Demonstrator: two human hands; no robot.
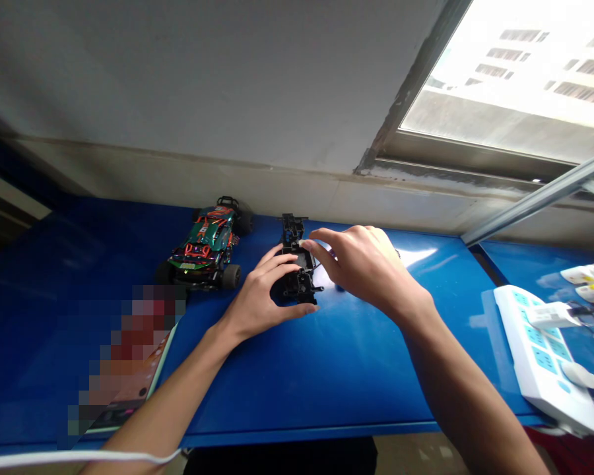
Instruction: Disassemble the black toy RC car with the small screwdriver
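A black plastic toy car chassis lies on the blue table in front of me, its long side pointing away. My left hand is curled around its left side and near end, fingers across the middle and thumb along the near edge. Over the chassis's far right side is my right hand, its thumb and index finger pinched together. A small pale bit shows at those fingertips, too small to name. To the left stands a green and orange toy truck with black wheels.
At the left, a tablet-like device lies with its screen partly blurred out. A white power strip with plugs and cables sits at the right edge. The wall and a window rise behind the blue table. A white cable crosses the lower left.
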